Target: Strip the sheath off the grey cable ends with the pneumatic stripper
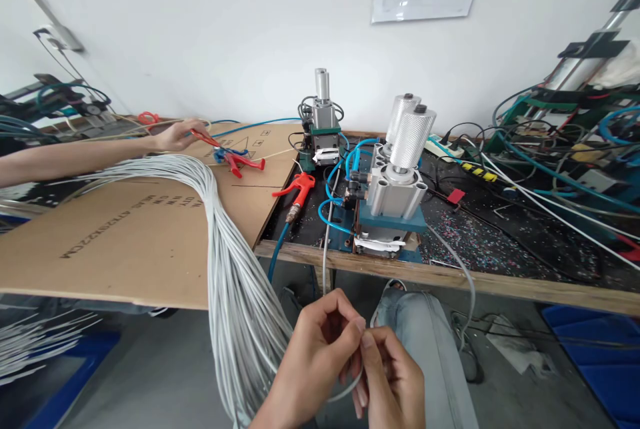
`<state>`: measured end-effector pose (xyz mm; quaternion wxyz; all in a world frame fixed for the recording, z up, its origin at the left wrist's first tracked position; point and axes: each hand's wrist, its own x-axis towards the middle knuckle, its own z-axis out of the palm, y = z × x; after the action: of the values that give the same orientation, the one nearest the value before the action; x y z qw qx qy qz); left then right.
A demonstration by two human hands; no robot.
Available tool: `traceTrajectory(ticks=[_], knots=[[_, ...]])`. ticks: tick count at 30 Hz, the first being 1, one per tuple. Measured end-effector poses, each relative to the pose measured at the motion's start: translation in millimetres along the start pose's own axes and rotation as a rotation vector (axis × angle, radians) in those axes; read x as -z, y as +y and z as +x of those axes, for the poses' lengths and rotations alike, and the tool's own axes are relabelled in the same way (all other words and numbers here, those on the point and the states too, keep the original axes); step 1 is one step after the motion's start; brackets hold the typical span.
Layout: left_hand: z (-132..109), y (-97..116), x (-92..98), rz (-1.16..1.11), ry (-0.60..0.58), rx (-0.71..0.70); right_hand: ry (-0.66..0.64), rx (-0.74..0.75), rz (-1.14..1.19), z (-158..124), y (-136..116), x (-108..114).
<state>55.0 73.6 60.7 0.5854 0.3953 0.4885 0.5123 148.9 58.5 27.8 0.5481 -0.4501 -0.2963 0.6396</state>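
Ahead of your hands, a silver metal press with knurled cylindrical tops stands at the near edge of the black speckled bench. A red plastic air gun on a blue hose lies left of it. Farther left, a co-worker's hand holds an orange-red tool above a flat brown cardboard sheet. A thick bundle of pale grey cables crosses that sheet, bends, and drops towards you, taking up the space just left of your left hand.

One thin pale grey cable is between your left hand and your right hand, on the near side of the bench edge. Your thumbs and fingertips are pinched together on it; the exact gripping point is hidden. Its visible length curves from near left up towards far right; you cannot tell where its end points.
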Motion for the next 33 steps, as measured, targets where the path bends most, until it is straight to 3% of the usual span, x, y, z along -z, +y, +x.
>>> traceTrajectory(ticks=[7,13,28,33], knots=[[-5,-10,-8.1,-0.09,0.065,-0.059,0.109,-0.079,0.133,-6,1,-12],[-8,-7,-6.2,-0.083,0.05,-0.091,0.155,-0.103,0.197,-9,2,-19],[-10,-4,-6.1,-0.069,0.037,-0.107,0.138,-0.067,0.168,-9,2,-18],[-9,-3,-6.3,-0.05,0.044,-0.048,0.134,-0.068,0.171,-10,3,-17]])
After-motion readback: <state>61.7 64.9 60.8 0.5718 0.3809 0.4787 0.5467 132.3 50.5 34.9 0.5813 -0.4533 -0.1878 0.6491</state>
